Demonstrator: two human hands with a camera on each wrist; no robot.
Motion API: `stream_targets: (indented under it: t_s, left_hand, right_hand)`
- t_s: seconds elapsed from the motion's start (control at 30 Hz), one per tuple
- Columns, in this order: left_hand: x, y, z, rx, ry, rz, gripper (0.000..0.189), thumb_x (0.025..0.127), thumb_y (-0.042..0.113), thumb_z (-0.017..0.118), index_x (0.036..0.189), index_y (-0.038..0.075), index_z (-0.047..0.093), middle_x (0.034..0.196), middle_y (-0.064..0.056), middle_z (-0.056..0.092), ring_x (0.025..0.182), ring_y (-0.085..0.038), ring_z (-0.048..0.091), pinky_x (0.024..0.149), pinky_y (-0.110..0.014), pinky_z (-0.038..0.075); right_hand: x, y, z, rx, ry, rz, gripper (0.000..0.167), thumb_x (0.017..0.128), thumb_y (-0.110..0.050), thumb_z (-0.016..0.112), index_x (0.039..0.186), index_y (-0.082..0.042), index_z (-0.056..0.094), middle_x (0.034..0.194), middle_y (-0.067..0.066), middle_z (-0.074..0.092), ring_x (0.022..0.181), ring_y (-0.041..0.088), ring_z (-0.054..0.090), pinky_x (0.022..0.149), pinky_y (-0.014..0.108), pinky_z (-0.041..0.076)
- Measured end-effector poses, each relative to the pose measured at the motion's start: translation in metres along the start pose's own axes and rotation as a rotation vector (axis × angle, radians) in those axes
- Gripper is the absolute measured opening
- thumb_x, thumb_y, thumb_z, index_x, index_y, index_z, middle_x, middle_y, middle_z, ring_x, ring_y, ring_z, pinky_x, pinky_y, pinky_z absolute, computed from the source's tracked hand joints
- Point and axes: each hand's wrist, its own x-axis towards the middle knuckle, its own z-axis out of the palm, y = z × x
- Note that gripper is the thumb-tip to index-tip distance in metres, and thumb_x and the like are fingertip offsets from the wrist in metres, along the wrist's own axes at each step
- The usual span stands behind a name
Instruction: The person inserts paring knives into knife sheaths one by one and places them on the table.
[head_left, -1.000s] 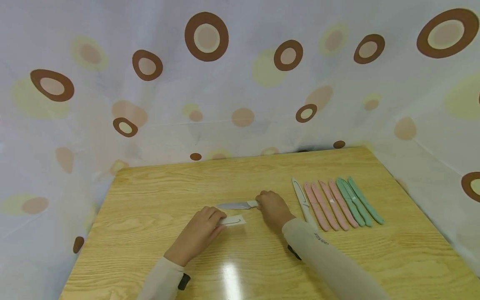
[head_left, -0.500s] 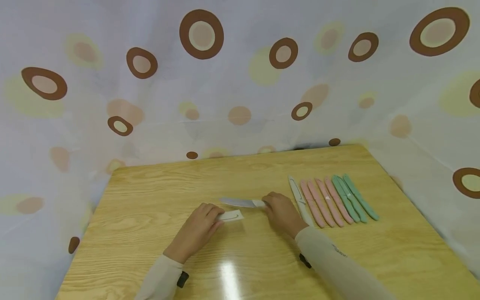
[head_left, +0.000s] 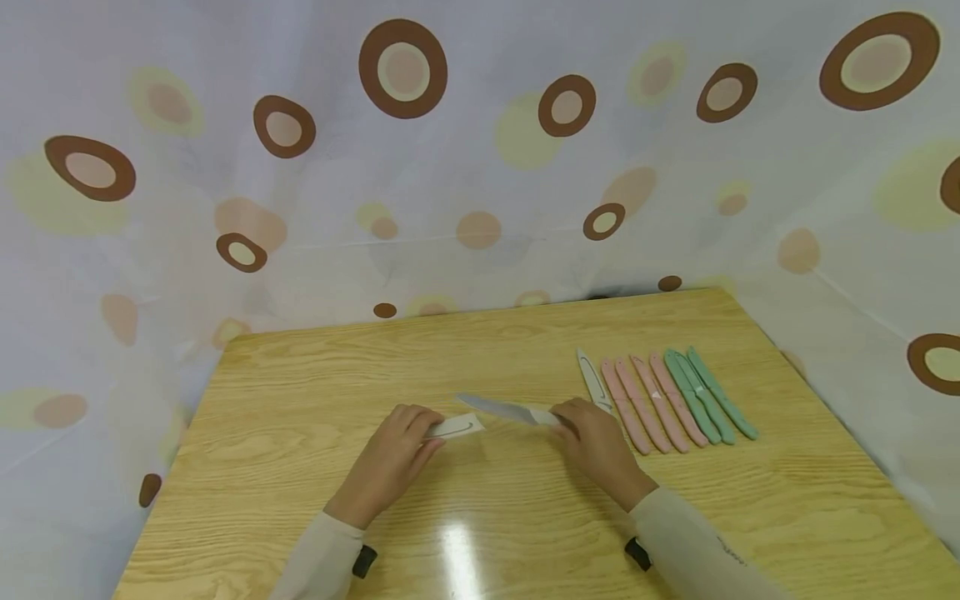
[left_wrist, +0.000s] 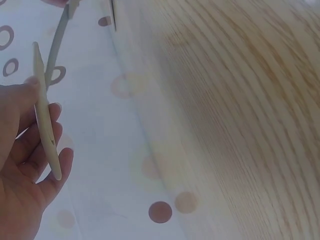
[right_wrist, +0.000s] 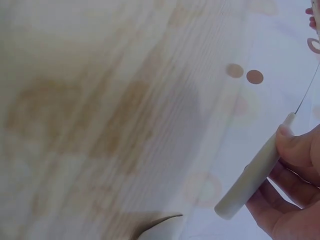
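Observation:
My left hand [head_left: 393,454] pinches a white knife sheath [head_left: 456,426] between thumb and fingers, its wide end toward the right. The left wrist view shows the same sheath [left_wrist: 44,117] edge-on. In my right hand [head_left: 600,442] is a knife [head_left: 498,407], gripped by its white handle [right_wrist: 252,180], with the bare blade pointing left. The blade tip hangs just above the sheath's wide end, apart from it as seen from the head. Both hands are over the wooden table [head_left: 322,367].
Right of my right hand lies a white sheathed knife [head_left: 592,379], partly hidden by that hand. Beside it are several pink knives [head_left: 651,408] and several green knives [head_left: 708,396] in a row. A spotted cloth [head_left: 480,167] hangs behind and at the sides of the table.
My right hand has drawn the knife to the right and turned it so the blade slants down toward the handle. The left hand with the sheath has shifted only slightly.

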Motion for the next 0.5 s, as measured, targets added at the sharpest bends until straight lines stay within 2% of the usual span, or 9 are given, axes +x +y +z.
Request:
stream_targets:
  t_s: [0.23,0.5]
  left_hand:
    - [-0.002,-0.003,0.001,-0.005,0.042,-0.003,0.025,0.091,0.017,0.067,0.113,0.004,0.062,0.108,-0.005,0.063,0.099,-0.017,0.057,0.081,-0.028,0.053]
    - [-0.002,-0.001,0.001,-0.018,0.075,0.021,0.027,0.09,0.015,0.068,0.113,0.004,0.061,0.108,-0.005,0.062,0.099,-0.018,0.057,0.081,-0.028,0.053]
  right_hand:
    - [-0.016,0.003,-0.008,0.022,0.014,0.012,0.022,0.084,-0.005,0.072,0.104,0.002,0.069,0.098,0.012,0.068,0.087,0.025,0.066,0.072,0.037,0.056]
    - [-0.024,0.004,-0.012,0.033,0.026,0.017,0.021,0.082,-0.004,0.073,0.102,0.001,0.069,0.097,0.01,0.069,0.085,0.023,0.066,0.07,0.036,0.056]
